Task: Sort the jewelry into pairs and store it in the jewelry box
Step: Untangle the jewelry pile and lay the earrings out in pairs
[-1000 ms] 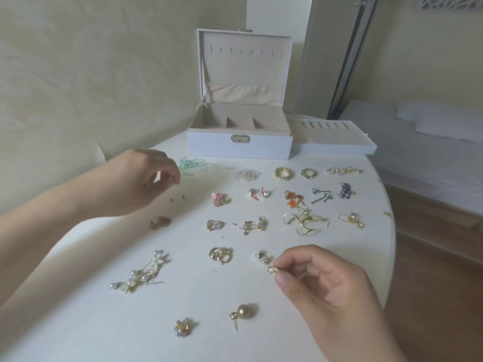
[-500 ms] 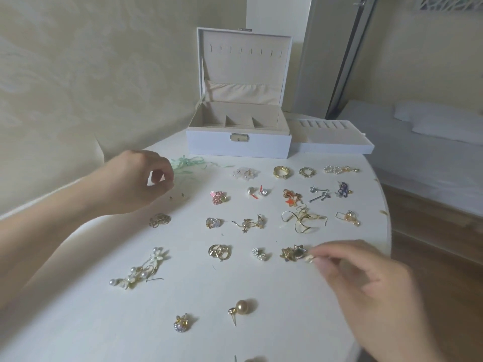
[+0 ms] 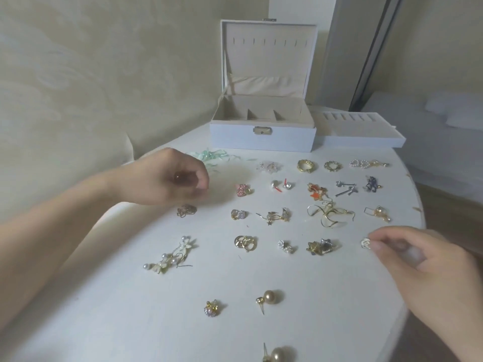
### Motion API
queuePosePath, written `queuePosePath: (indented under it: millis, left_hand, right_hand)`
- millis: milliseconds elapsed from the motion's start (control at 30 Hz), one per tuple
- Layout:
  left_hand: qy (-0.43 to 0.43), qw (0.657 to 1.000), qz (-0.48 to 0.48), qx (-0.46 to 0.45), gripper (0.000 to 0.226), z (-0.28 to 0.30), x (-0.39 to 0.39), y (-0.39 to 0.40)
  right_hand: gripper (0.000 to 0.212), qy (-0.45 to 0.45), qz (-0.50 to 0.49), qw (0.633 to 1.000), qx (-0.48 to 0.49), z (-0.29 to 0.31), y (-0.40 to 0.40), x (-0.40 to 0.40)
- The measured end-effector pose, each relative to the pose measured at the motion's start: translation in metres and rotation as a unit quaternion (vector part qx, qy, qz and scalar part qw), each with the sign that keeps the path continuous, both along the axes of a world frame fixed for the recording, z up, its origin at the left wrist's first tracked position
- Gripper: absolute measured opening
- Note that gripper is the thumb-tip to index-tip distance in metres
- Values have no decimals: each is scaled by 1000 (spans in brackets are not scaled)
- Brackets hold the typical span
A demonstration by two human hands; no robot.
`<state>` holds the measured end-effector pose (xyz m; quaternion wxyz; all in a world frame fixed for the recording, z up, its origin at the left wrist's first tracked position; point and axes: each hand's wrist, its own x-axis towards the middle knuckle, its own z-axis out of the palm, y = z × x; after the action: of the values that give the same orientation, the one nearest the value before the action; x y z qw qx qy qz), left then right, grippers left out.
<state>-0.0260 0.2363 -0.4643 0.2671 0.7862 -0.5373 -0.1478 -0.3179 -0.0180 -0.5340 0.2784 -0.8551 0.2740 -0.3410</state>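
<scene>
On the counter, paired jewelry is lying in rows while the right hand is pinching a white flower earring; the left hand is curling, contents unclear. The far jewelry box is sitting open, apparently unfilled.

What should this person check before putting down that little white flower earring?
1. Right hand pinches the white flower earring: ok.
2. Matching white flower piece lies in the same row: ok.
3. Bare spot on the table near it: ok.
4. Jewelry box lid open: ok.
5. Left hand holding something: cannot tell.
</scene>
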Motion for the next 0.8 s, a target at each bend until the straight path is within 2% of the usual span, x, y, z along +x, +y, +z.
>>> queuePosePath:
  millis: [67,167,300,400,500,633,800]
  left_hand:
    - [72,993,-65,68,8,13,-1,7]
    - [60,974,-120,184,18,24,-5,10]
    - [66,959,-133,242,17,19,-16,4]
    - [63,952,-146,260,16,15,-17,2]
    - [52,952,-146,264,14,12,-15,1]
    - [49,960,-152,230,13,14,-14,2]
    - [121,968,-157,154,17,22,-10,8]
  right_hand:
    - [37,-1,0,1000,-11,-2,0,2]
    - [35,-6,-1,1000,-13,-9,-6,3]
    - [21,-7,34,999,-31,-13,-11,1]
    - [6,11,59,996,-64,-8,-7,3]
    - [16,21,70,994,-86,-6,-6,4]
    - [15,27,75,992,-93,-7,-7,4]
    - [16,52,76,993,-79,-7,-9,5]
